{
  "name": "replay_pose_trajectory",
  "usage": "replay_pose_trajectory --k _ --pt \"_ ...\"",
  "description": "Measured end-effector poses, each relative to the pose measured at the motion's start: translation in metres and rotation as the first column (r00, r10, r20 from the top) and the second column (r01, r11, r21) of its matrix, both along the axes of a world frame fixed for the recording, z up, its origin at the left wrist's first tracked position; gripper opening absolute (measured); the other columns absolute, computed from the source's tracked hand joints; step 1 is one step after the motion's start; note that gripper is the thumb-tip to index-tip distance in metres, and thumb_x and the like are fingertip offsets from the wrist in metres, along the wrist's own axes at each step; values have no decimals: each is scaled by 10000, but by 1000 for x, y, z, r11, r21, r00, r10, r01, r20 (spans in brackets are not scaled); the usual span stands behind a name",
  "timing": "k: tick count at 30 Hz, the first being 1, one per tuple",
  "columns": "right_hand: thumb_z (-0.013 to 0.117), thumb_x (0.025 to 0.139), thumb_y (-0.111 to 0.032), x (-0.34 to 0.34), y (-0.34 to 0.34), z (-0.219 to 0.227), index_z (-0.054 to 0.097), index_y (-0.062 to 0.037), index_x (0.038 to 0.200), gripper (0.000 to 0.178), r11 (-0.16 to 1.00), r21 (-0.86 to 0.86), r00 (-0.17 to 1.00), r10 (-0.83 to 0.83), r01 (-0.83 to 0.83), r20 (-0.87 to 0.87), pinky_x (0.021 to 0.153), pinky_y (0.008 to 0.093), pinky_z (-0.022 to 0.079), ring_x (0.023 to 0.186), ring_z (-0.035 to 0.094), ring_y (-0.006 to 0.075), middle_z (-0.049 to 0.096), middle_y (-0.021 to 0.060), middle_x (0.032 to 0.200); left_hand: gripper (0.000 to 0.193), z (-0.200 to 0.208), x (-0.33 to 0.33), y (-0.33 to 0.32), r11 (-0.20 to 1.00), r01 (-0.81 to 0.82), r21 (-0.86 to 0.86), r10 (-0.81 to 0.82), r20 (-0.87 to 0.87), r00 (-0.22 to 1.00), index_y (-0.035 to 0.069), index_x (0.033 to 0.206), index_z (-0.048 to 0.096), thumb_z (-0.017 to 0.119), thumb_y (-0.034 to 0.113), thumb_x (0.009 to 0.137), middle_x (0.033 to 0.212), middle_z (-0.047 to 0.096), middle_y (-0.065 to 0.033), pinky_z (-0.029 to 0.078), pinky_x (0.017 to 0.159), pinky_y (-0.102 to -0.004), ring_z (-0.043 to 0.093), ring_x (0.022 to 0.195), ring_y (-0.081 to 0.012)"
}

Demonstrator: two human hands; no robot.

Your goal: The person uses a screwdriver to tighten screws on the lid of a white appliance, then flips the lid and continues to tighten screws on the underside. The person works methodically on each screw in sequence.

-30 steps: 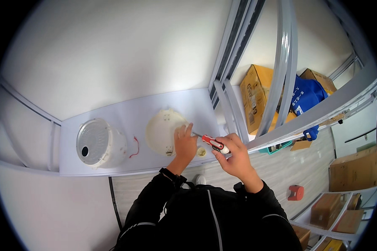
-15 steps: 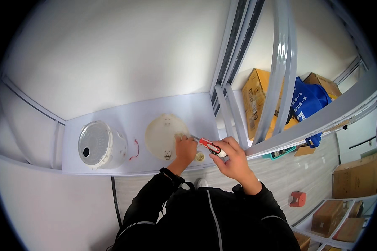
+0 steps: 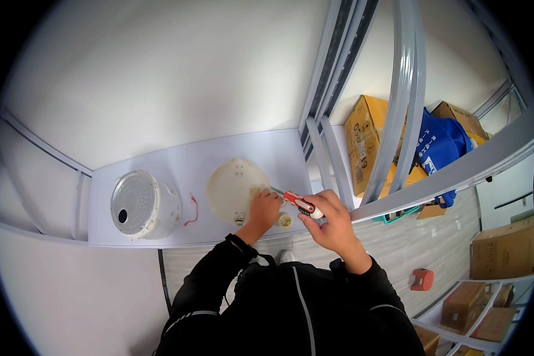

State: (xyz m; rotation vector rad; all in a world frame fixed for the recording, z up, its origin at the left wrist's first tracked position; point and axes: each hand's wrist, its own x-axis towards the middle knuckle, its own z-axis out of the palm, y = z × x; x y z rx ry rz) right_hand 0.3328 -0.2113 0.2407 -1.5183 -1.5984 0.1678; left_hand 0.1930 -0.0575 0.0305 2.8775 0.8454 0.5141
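A round cream-coloured disc [image 3: 226, 191] lies flat on the white shelf, with small metal fittings [image 3: 239, 218] near its front edge. My left hand [image 3: 265, 207] rests at the disc's right side, fingers curled down around a small pale round part that they mostly hide. In my right hand [image 3: 329, 222] is a red-and-white screwdriver [image 3: 301, 203], held by its handle between thumb and fingers. Its shaft points left toward my left fingertips; where the tip meets the work I cannot tell. A small round tub [image 3: 285, 220] with yellowish contents stands just below the screwdriver.
On the left stands a white bucket [image 3: 163, 207] with a translucent lid, and beside it lies a thin red wire [image 3: 193, 210]. Grey metal posts [image 3: 397, 113] rise at the right. Beyond them sit a yellow carton [image 3: 365, 142] and a blue bag [image 3: 442, 142].
The view has shifted slightly. My left fingers sit a little differently on the disc's edge, and the screwdriver stays in my right hand in nearly the same place.
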Motion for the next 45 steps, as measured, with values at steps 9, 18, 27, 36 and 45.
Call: replay_pose_trajectory --k 9,18,27,36,45 --pt "864 829 -39 -9 7 1 697 -14 1242 446 988 145 999 -48 48 -4 818 388 550 946 674 332 666 168 1104 76 56 -22 0 988 -114 -101 140 317 938 176 1020 741 698 185 958 973 693 4 423 911 -463 613 1003 -248" --pt "860 843 -54 -37 29 0 694 -3 1244 437 981 194 1000 8 -3 -27 824 383 551 949 672 331 665 179 1113 123 68 -114 31 568 10 -823 594 419 687 -19 1096 682 660 84 1031 986 751 -122 582 807 -329 743 885 -199" --pt "849 830 -19 -74 49 -1 709 -29 1224 419 983 167 995 90 -81 -51 785 380 569 916 687 316 669 146 1087 125 63 -157 26 548 -161 -821 544 203 814 -26 1053 707 705 79 986 948 779 -147 587 790 -358 767 867 -238" --pt "859 829 -32 -86 45 -4 695 -23 1240 442 989 136 998 58 -54 -28 808 384 559 950 684 322 669 158 1099 126 51 -151 31 814 -227 -535 409 251 877 12 1018 718 700 131 980 969 757 -213 583 784 -449 746 897 -392" --pt "854 821 -23 -90 35 -2 714 -21 1224 426 989 147 1000 2 -1 -9 779 378 566 914 683 321 667 142 1061 121 50 -147 26 854 -36 -519 244 339 908 77 1009 739 753 152 915 923 727 -122 562 771 -477 712 855 -355"
